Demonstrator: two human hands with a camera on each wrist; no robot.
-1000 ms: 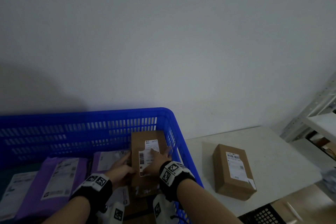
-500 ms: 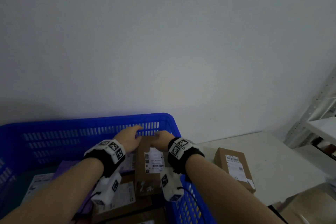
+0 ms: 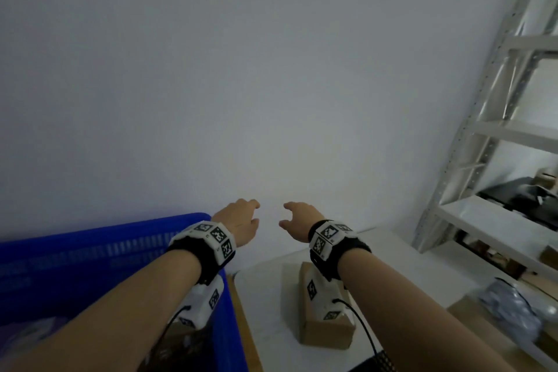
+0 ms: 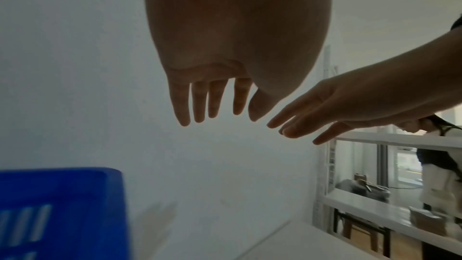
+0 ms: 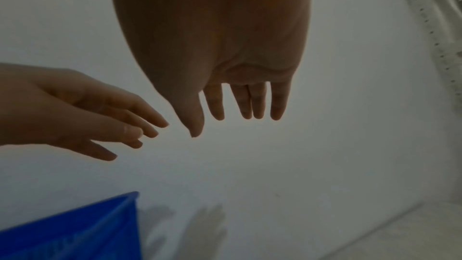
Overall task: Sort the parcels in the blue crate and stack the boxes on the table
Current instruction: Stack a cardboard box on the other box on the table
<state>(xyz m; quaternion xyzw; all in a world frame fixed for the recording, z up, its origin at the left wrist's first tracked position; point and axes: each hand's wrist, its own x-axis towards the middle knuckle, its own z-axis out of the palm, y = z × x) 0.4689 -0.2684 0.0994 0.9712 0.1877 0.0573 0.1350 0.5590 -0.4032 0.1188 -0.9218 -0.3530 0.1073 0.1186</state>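
Note:
Both hands hang empty in the air in front of the white wall, fingers loosely spread. My left hand [image 3: 241,220] is above the far right corner of the blue crate [image 3: 90,232]. My right hand [image 3: 297,222] is beside it, over the white table [image 3: 265,296]. A brown cardboard box [image 3: 327,332] lies on the table under my right wrist, partly hidden by the wrist camera. The left wrist view shows the left hand [image 4: 212,104], the right hand [image 4: 325,110] and the crate [image 4: 62,205]. My left forearm hides most of the crate's contents.
A grey metal shelf rack [image 3: 498,220] with boxes and dark items stands to the right of the table. A crumpled clear bag [image 3: 510,308] lies at the lower right. A person [image 4: 437,175] stands by the rack in the left wrist view.
Both hands have let go of the labelled box in the crate and risen up and to the right, now empty. The view has swung right and upward.

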